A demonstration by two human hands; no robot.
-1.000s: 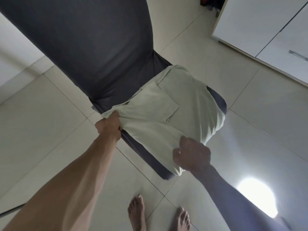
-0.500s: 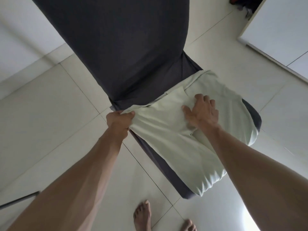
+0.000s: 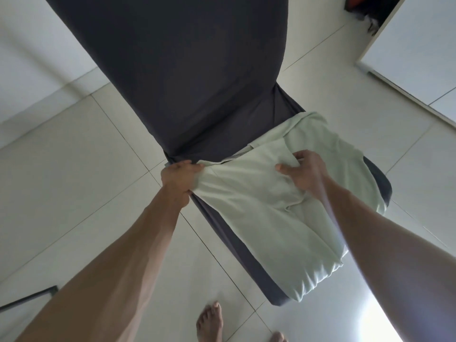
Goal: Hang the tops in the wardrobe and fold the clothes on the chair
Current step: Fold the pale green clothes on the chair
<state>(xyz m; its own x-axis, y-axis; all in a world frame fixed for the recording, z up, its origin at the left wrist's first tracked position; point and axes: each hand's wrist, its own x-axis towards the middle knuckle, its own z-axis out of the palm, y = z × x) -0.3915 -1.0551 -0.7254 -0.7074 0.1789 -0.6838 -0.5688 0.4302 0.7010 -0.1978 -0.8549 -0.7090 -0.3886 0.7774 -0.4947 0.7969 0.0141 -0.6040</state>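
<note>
Pale green shorts (image 3: pixel 271 218) lie spread over the seat of a chair covered in dark grey fabric (image 3: pixel 187 77). My left hand (image 3: pixel 179 180) grips the waistband corner at the seat's left edge, by the foot of the backrest. My right hand (image 3: pixel 304 172) sits near the middle of the shorts with its fingers curled into a bunched fold of the cloth. The shorts' lower end hangs over the seat's front edge.
A white wardrobe (image 3: pixel 417 45) stands at the upper right, with dark clothes (image 3: pixel 367 13) showing in a gap beside it. Pale floor tiles surround the chair. My bare feet (image 3: pixel 209 322) stand near its front corner. A dark bar (image 3: pixel 27 298) lies at lower left.
My right hand moved from the shorts' lower edge up onto their middle, lay flat there, and now has its fingers curled into the cloth. My left hand kept its grip on the waistband.
</note>
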